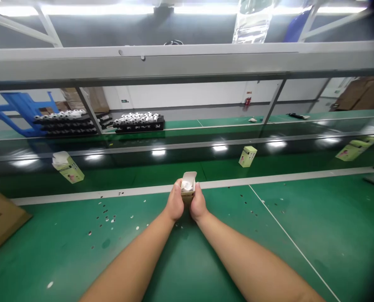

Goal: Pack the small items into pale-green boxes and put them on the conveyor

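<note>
- green work bench [80,260], thin white line running toward 5 o'clock
- white paper bits [113,220] scattered at 10 o'clock
- cardboard sheet [0,218] on bench at 9 o'clock
- glossy dark conveyor belt [174,161] at 12 o'clock
- 3 lt-green boxes [248,156] on belt at 10, 1, 2 o'clock
- far green bench [224,122] beyond belt
- black trays [139,125] of black-and-white balls on far bench at 11 o'clock

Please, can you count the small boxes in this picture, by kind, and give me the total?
Open box held by the left hand and right hand: 1
Pale green boxes lying away from the hands: 3
Total: 4
</note>
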Available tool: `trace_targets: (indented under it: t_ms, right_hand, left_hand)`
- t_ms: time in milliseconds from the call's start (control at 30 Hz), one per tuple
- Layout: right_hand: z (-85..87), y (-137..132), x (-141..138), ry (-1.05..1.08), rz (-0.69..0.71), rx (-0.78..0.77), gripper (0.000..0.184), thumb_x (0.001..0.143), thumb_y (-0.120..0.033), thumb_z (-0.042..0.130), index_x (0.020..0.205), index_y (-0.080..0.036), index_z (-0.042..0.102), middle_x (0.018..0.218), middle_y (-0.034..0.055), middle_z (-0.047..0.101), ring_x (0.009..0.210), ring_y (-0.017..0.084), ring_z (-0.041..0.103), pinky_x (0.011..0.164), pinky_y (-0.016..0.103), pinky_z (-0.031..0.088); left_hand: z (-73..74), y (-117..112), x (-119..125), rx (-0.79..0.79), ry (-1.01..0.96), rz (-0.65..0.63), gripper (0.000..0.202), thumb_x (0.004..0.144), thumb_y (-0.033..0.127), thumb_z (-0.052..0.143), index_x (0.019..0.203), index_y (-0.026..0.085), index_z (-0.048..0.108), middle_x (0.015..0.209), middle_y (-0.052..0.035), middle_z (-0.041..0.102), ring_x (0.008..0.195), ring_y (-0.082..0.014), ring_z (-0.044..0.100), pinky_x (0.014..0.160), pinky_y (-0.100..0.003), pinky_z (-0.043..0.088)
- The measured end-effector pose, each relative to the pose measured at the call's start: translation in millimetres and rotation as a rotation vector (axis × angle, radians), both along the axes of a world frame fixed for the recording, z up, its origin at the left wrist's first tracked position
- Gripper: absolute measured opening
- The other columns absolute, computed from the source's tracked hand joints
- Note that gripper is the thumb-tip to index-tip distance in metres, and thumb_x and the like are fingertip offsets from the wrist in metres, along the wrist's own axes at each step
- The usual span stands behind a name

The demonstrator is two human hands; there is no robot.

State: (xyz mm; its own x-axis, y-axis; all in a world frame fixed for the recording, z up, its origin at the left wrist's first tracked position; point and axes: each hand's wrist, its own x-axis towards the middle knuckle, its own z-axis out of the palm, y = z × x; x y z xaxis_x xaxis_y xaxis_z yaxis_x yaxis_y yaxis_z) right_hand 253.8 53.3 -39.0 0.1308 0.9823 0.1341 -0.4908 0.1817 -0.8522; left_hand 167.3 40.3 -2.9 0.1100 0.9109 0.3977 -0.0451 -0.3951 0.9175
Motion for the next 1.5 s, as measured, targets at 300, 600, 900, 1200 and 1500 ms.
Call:
trace_targets:
  t_ms: [300, 600, 900, 1200, 1500]
  right_hand:
    - [30.7, -5, -2, -0.114, -0.039, 0.153, 0.026, 0.077, -0.021, 0.056, 0.104, -0.022, 0.054, 0.101, 0.0023, 0.064, 0.092, 0.017, 0.061, 0.082, 0.03, 0.049]
    - [29.4, -9, 13, -0.528, -0.205, 0.437, 0.027, 0.087, -0.027, 0.04, 0.088, -0.02, 0.066, 0.104, 0.0082, 0.064, 0.103, 0.023, 0.06, 0.094, 0.04, 0.047]
    - [33.5, -11, 14, -0.751, -0.254, 0.459, 0.022, 0.091, -0.034, 0.048, 0.1, -0.022, 0.064, 0.103, 0.0075, 0.066, 0.099, 0.023, 0.061, 0.09, 0.037, 0.048]
    - [33.9, -8, 18, -0.776, -0.272, 0.385, 0.026, 0.091, -0.043, 0.05, 0.093, -0.021, 0.065, 0.094, 0.0067, 0.067, 0.088, 0.022, 0.062, 0.081, 0.035, 0.049]
    - [29.9, -9, 18, -0.717, -0.208, 0.5, 0.022, 0.09, -0.041, 0.052, 0.095, -0.022, 0.064, 0.098, 0.0068, 0.063, 0.093, 0.021, 0.06, 0.085, 0.035, 0.049]
  left_hand:
    - [7.3, 9, -6, -0.054, -0.191, 0.037, 0.033, 0.081, 0.016, 0.052, 0.113, 0.023, 0.053, 0.108, -0.0031, 0.061, 0.101, -0.0178, 0.058, 0.091, -0.031, 0.045]
    - [2.3, 8, -22, 0.273, 0.085, 0.174, 0.024, 0.088, 0.039, 0.046, 0.084, 0.02, 0.059, 0.101, -0.009, 0.06, 0.097, -0.0228, 0.058, 0.09, -0.039, 0.046]
    - [6.4, 12, -29, 0.342, 0.273, 0.267, 0.025, 0.091, 0.043, 0.05, 0.087, 0.02, 0.059, 0.096, -0.0075, 0.062, 0.092, -0.0206, 0.059, 0.086, -0.035, 0.046]
    - [5.6, 12, -29, 0.355, 0.285, 0.234, 0.025, 0.092, 0.043, 0.048, 0.092, 0.02, 0.059, 0.094, -0.0068, 0.061, 0.09, -0.0195, 0.058, 0.084, -0.033, 0.046]
    - [-0.9, 4, -20, 0.245, 0.166, 0.221, 0.023, 0.095, 0.037, 0.035, 0.097, 0.021, 0.052, 0.1, -0.0068, 0.055, 0.095, -0.0194, 0.055, 0.09, -0.034, 0.044]
